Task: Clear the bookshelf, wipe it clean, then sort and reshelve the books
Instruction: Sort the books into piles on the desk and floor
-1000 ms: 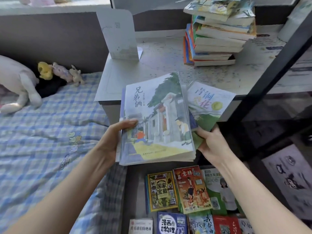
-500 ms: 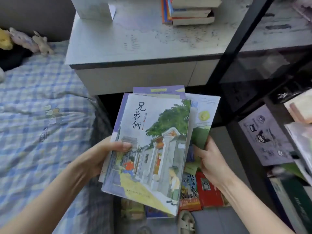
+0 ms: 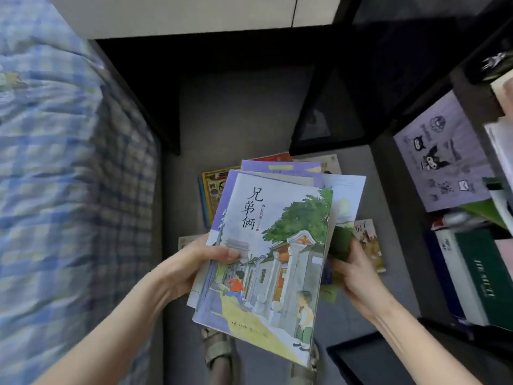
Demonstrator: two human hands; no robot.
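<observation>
Two hands hold one fanned stack of books (image 3: 277,245) at the centre of the frame. My left hand (image 3: 200,262) grips its left edge with the thumb pressed on the top cover, and my right hand (image 3: 358,276) clasps its right edge. I count at least four covers in the fan; the top one shows an alley with one boy in red and one in white. Under the stack, parts of at least four more books (image 3: 369,243) lie on the grey floor (image 3: 244,115). One blue checked bed cover (image 3: 55,176) fills the left side, and one green book (image 3: 488,276) sits at the right edge.
</observation>
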